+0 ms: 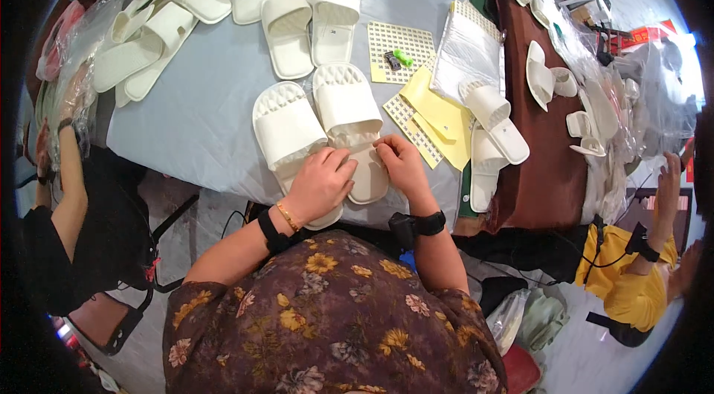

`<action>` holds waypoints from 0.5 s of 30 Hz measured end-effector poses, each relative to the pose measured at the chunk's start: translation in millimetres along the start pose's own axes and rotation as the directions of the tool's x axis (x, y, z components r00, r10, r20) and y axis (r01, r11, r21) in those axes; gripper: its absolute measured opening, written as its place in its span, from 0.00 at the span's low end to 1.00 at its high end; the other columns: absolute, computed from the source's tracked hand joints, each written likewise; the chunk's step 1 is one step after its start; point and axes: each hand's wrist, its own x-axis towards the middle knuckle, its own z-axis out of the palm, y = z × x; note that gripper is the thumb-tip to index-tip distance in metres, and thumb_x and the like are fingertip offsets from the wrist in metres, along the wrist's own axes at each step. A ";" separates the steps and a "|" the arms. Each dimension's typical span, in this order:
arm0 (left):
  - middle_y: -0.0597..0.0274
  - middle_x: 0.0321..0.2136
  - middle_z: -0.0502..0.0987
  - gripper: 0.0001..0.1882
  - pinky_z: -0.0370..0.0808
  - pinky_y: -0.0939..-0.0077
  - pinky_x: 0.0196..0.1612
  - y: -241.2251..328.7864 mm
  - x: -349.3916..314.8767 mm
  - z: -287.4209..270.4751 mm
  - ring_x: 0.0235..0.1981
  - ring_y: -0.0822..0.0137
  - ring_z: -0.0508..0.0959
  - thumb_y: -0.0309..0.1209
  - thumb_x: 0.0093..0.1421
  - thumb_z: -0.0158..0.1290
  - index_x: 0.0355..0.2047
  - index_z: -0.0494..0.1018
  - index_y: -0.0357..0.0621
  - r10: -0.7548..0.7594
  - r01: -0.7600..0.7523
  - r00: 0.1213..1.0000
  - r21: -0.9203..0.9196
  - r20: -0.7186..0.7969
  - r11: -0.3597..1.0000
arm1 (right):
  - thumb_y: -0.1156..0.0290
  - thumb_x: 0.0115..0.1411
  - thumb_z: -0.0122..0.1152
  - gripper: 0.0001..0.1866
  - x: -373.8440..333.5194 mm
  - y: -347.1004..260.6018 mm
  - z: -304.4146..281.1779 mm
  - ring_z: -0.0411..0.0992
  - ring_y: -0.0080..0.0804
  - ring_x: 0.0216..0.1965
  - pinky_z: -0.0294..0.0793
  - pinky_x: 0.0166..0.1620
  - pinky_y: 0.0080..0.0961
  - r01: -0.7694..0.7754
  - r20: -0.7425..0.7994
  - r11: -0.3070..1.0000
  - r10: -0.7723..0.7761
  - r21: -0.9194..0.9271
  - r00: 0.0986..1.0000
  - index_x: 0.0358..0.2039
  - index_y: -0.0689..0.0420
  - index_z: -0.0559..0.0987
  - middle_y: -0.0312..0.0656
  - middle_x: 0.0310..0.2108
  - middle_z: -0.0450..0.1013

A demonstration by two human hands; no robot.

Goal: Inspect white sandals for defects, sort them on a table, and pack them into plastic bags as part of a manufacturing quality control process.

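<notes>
White slipper (351,107) between left grip (322,180) and right grip (404,165), both curled at its edges, any pinch unclear.

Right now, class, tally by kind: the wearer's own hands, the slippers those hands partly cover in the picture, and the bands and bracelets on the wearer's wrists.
Hands, left hand and right hand: 2
White slippers partly covered by the hands: 2
Black wristbands: 2
Gold-coloured bracelet: 1
Total: 7
</notes>
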 end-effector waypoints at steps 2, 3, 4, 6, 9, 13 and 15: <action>0.55 0.48 0.73 0.19 0.71 0.60 0.52 -4.1 -0.7 2.1 0.49 0.53 0.73 0.30 0.53 0.60 0.46 0.74 0.42 -0.006 0.006 1.000 -0.012 0.000 1.000 | 0.72 0.64 0.56 0.08 -7.5 -3.2 -8.0 0.70 0.19 0.26 0.70 0.30 0.20 -0.033 0.020 0.994 0.031 0.109 0.999 0.36 0.63 0.79 0.35 0.27 0.76; 0.55 0.48 0.73 0.19 0.71 0.60 0.52 -5.6 -0.8 2.4 0.49 0.53 0.73 0.30 0.53 0.60 0.46 0.74 0.42 0.010 -0.010 1.000 -0.019 0.010 1.000 | 0.73 0.65 0.56 0.07 -13.0 -3.7 -12.3 0.70 0.17 0.26 0.69 0.31 0.18 -0.085 0.034 0.982 0.081 0.167 0.996 0.36 0.63 0.79 0.34 0.28 0.76; 0.54 0.49 0.73 0.20 0.71 0.60 0.53 -6.9 -1.4 2.1 0.50 0.53 0.72 0.29 0.53 0.61 0.47 0.74 0.42 0.013 -0.013 1.000 -0.020 0.013 1.000 | 0.74 0.65 0.55 0.07 -19.1 -3.7 -17.4 0.69 0.16 0.27 0.69 0.31 0.17 -0.136 0.049 0.965 0.128 0.225 0.991 0.36 0.63 0.79 0.33 0.28 0.76; 0.54 0.50 0.73 0.21 0.71 0.59 0.53 -8.9 -2.6 -0.3 0.50 0.52 0.72 0.29 0.52 0.61 0.47 0.74 0.42 0.035 -0.034 0.999 -0.027 0.025 0.999 | 0.74 0.65 0.55 0.07 -35.8 -4.5 -33.8 0.70 0.16 0.27 0.69 0.31 0.17 -0.130 0.089 0.968 0.113 0.216 0.990 0.36 0.63 0.79 0.33 0.28 0.76; 0.53 0.52 0.72 0.23 0.70 0.59 0.55 -10.6 -6.6 -2.4 0.52 0.52 0.72 0.30 0.53 0.61 0.50 0.73 0.43 0.058 -0.057 0.998 -0.024 0.031 0.998 | 0.75 0.62 0.57 0.05 -63.7 16.6 -71.6 0.72 0.21 0.27 0.72 0.33 0.20 -0.134 0.201 0.984 0.108 0.121 0.974 0.35 0.62 0.79 0.35 0.29 0.77; 0.52 0.53 0.71 0.24 0.70 0.59 0.56 -12.1 -8.9 1.3 0.52 0.51 0.71 0.29 0.53 0.60 0.52 0.73 0.43 0.048 -0.047 0.998 -0.028 0.040 0.999 | 0.75 0.56 0.60 0.07 -112.9 32.4 -114.8 0.76 0.31 0.28 0.76 0.37 0.27 0.092 0.488 0.968 0.034 -0.232 0.872 0.35 0.62 0.81 0.42 0.30 0.79; 0.52 0.53 0.71 0.24 0.70 0.59 0.56 -11.4 -9.9 2.6 0.53 0.51 0.71 0.29 0.53 0.60 0.52 0.73 0.43 0.052 -0.051 0.998 -0.025 0.043 0.998 | 0.74 0.55 0.61 0.08 -124.6 24.2 -125.0 0.77 0.33 0.29 0.76 0.38 0.29 0.044 0.525 0.950 0.132 -0.310 0.840 0.35 0.62 0.81 0.44 0.30 0.79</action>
